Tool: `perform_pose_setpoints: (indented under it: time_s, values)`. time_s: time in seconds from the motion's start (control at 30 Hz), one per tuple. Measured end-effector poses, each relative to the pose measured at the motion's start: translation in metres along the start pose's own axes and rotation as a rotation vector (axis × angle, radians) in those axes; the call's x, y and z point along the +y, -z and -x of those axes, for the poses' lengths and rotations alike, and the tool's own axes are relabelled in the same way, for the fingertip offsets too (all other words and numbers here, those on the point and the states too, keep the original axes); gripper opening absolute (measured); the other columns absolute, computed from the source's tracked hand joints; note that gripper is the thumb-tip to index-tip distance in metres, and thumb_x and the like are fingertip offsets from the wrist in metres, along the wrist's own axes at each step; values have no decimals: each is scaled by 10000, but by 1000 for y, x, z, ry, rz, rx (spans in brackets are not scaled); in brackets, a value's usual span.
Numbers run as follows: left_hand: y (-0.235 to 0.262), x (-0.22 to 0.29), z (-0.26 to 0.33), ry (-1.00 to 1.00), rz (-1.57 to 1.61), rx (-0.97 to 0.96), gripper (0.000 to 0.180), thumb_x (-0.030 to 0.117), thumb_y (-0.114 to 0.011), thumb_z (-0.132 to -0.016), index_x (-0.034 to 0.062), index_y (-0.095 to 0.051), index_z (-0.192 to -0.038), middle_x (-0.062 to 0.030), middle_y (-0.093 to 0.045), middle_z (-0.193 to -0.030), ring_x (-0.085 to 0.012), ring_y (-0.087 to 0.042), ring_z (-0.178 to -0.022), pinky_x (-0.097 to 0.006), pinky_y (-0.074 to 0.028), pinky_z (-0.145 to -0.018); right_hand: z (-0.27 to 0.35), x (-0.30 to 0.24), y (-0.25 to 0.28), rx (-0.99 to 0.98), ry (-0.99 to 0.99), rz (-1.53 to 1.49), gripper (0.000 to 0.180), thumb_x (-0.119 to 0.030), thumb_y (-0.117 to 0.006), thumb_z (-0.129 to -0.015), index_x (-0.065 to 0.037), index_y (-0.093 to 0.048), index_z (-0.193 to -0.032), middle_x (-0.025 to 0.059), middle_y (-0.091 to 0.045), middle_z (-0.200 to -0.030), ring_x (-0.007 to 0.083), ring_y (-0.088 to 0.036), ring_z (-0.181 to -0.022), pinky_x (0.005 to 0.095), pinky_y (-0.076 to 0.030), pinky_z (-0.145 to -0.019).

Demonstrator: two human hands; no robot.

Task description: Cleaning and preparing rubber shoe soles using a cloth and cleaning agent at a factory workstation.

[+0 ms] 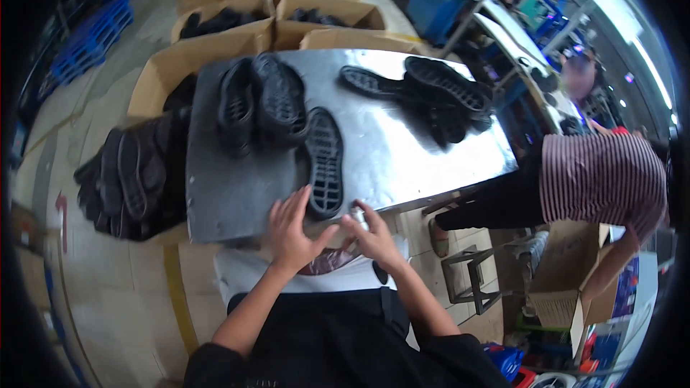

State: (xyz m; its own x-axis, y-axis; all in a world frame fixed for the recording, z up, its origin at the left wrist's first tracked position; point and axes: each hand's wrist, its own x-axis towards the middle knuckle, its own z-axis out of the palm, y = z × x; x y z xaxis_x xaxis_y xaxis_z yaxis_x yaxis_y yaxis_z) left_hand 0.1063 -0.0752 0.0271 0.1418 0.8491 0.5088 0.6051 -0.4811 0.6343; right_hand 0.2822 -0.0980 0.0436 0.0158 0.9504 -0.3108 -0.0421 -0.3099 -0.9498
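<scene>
A black shoe sole (pixel 325 162) lies on the metal table with its grid of hollows facing up. My left hand (pixel 293 231) is open beside its near end, with the fingertips close to the sole's left edge; I cannot tell whether they touch. My right hand (pixel 374 238) is just right of that same end, thumb and forefinger apart. A small pale spot shows between them, too unclear to name. Further back on the left stand several black soles (pixel 279 97), stacked together. More black soles (pixel 447 90) lie in a loose pile at the back right.
The metal table (pixel 244 205) fills the middle. Cardboard boxes (pixel 223 47) with dark pieces stand behind it. A dark heap of shoe parts (pixel 133 176) sits left. At right, a person in a striped shirt (pixel 600 176) reaches into a cardboard box (pixel 564 266), near a metal stool (pixel 471 273).
</scene>
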Motion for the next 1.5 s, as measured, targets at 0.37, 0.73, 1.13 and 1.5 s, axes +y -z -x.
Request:
perform_pose_setpoints:
  time_s: [0.37, 0.73, 1.13, 1.5]
  values:
    - [-6, -15, -13, 107, 55, -184, 933, 368, -821, -569, 54, -411, -1346, -162, -540, -1243, -270, -465, -1222, -478, -197, -1095, -73, -65, 20, 216, 296, 997, 388, -369, -444, -954, -7, -375, -1075, 300, -613, -849, 495, -583, -826, 534, -457, -688]
    - [-12, -10, -19, 106, -52, -260, 955, 494, -791, -548, 58, -435, -1319, -98, -505, -1325, -231, -390, -1294, -461, -128, -1120, -161, -69, 30, 373, 500, 1646, 269, -265, -500, -914, -26, -624, -910, 191, -655, -811, 311, -662, -724, 409, -496, -650]
    - [-18, -16, -18, 62, 19, -260, 934, 441, -794, -555, 4, -436, -1299, -131, -515, -1315, -265, -380, -1321, -510, -126, -1113, -177, -72, 20, 255, 771, 1943, 110, -76, -531, -766, -38, -629, -734, 147, -642, -673, 247, -655, -641, 350, -487, -564]
    - [-16, -17, -19, 62, 0, -293, 963, 430, -813, -539, -5, -423, -1304, -139, -522, -1306, -271, -383, -1321, -522, -115, -1114, -159, -68, 1, 167, 884, 1938, 90, -54, -524, -768, -32, -604, -733, 133, -631, -639, 223, -651, -611, 343, -477, -537]
